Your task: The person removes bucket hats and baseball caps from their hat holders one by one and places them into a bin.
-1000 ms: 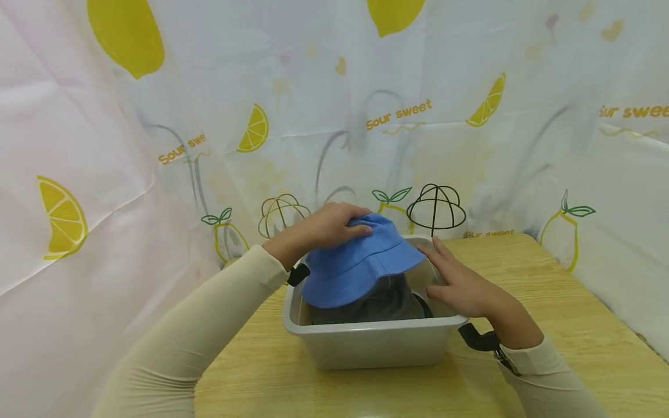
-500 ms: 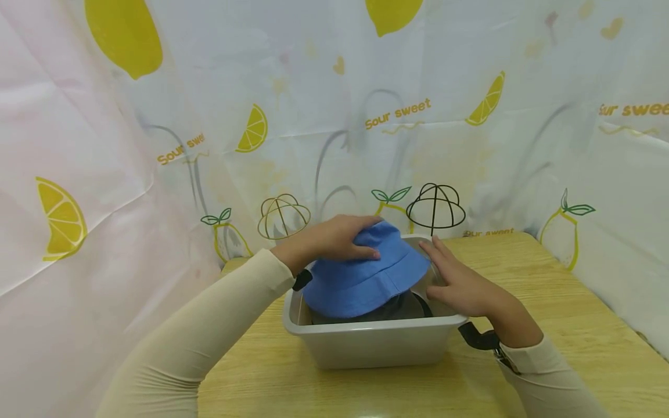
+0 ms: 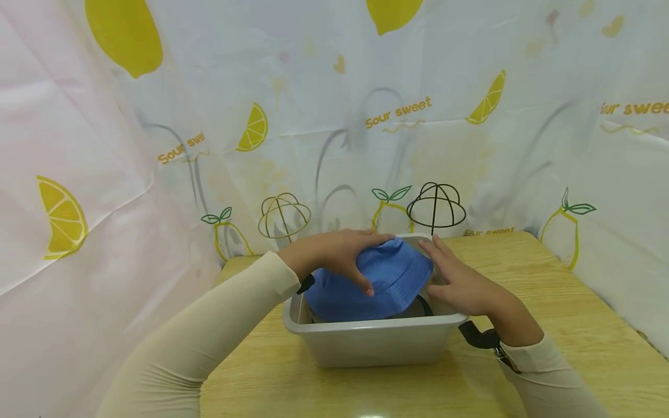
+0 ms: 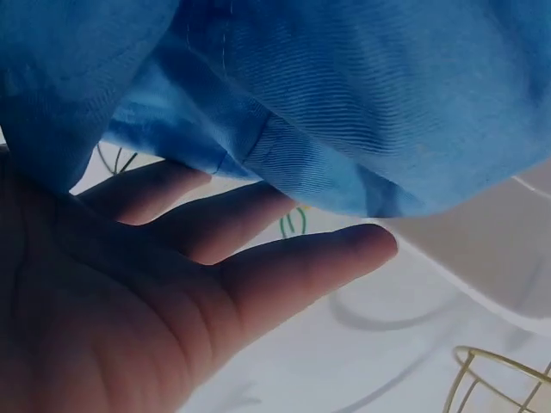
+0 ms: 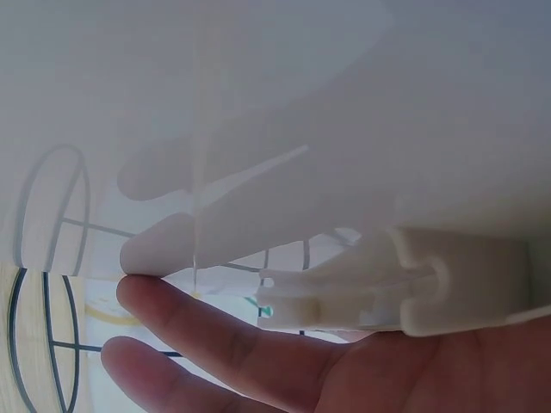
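A blue bucket hat point(image 3: 402, 273) lies in a light grey plastic basin point(image 3: 376, 345). My left hand point(image 3: 342, 252) rests over its crown from the left, fingers spread and thumb point(image 3: 366, 284) apart, lying along the cloth. In the left wrist view the extended fingers point(image 4: 284, 275) reach below the hat's blue fabric point(image 4: 362, 103). Under the brim shows a sliver of a dark grey hat point(image 3: 415, 309), mostly hidden. My right hand point(image 3: 465, 284) rests at the basin's right rim with its fingers extended. In the right wrist view straight fingers point(image 5: 232, 344) lie against a glossy pale surface.
A gold wire hat stand point(image 3: 284, 216) and a black wire hat stand point(image 3: 435, 209) rise behind the basin, near the table's back edge. The wood-grain table point(image 3: 549, 302) extends to both sides. A lemon-print curtain point(image 3: 324, 75) encloses the back and sides.
My left hand has pressed the blue hat lower into the basin, over the dark grey hat, and its fingers have spread from their hold on the crown. The right hand has hardly moved.
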The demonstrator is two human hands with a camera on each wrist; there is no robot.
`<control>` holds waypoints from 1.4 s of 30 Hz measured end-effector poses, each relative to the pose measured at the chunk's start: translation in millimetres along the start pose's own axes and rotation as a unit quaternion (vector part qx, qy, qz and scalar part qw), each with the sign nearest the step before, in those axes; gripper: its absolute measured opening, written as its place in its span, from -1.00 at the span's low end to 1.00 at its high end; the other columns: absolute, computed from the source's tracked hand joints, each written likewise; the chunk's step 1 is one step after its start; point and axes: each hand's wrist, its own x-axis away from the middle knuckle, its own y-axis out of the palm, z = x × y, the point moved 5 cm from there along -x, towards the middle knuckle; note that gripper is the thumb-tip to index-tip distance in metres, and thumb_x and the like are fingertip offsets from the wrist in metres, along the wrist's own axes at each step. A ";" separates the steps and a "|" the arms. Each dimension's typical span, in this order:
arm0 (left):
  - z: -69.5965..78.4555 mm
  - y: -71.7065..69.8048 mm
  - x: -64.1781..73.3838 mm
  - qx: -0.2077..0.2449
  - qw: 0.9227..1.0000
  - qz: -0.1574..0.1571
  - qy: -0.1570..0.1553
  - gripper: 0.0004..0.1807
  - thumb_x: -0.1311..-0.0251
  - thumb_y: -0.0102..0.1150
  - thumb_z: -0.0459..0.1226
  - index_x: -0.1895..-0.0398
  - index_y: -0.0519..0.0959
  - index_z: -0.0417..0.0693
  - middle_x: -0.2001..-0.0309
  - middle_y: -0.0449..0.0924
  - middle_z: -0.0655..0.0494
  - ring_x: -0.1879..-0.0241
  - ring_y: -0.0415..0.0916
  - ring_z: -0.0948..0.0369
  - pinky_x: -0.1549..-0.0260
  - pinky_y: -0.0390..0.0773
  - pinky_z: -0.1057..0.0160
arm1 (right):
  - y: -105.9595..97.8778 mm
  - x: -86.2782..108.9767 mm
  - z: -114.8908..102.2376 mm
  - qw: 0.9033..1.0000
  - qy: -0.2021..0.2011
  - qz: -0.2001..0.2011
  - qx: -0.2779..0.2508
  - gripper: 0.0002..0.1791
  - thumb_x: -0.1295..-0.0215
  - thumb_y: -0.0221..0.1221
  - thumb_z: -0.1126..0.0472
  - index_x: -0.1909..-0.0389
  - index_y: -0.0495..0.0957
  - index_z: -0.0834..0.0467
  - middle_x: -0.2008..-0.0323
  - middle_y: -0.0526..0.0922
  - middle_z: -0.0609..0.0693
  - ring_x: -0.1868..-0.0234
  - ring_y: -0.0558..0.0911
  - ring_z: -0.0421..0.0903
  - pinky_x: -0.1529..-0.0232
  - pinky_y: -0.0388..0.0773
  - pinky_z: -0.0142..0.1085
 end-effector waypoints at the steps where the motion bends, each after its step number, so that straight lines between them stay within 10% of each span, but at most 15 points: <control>1: -0.4 1.9 -0.4 -0.004 1.000 -0.006 -0.002 0.31 0.08 0.57 0.26 -0.68 -0.08 0.50 -0.63 0.13 0.08 -0.54 0.22 0.03 -0.42 0.36 -0.07 | 0.2 -0.1 0.2 1.000 -0.001 -0.001 0.000 0.00 -0.37 0.17 0.22 -0.70 -0.18 0.09 -0.66 -0.48 0.21 -0.64 -0.29 0.39 -0.44 -0.08 0.50; 19: 5.9 18.9 -9.2 -0.110 0.993 -0.031 -0.026 0.24 0.02 0.50 0.30 -0.68 -0.07 0.54 -0.65 0.00 -0.16 -0.55 0.22 -0.06 -0.43 0.36 -0.06 | -0.2 -0.5 0.9 1.000 0.000 -0.002 0.003 -0.01 -0.40 0.16 0.22 -0.70 -0.20 0.06 -0.66 -0.49 0.21 -0.64 -0.30 0.39 -0.44 -0.11 0.50; 42: 13.7 58.1 -30.0 -0.127 0.988 -0.092 0.013 0.20 0.00 0.45 0.34 -0.66 -0.06 0.59 -0.59 0.22 0.02 -0.53 0.25 0.08 -0.48 0.30 0.07 | 0.2 2.3 5.4 1.000 0.006 -0.011 -0.013 -0.01 -0.43 0.15 0.21 -0.70 -0.24 -0.04 -0.66 -0.53 0.16 -0.65 -0.31 0.36 -0.44 -0.07 0.48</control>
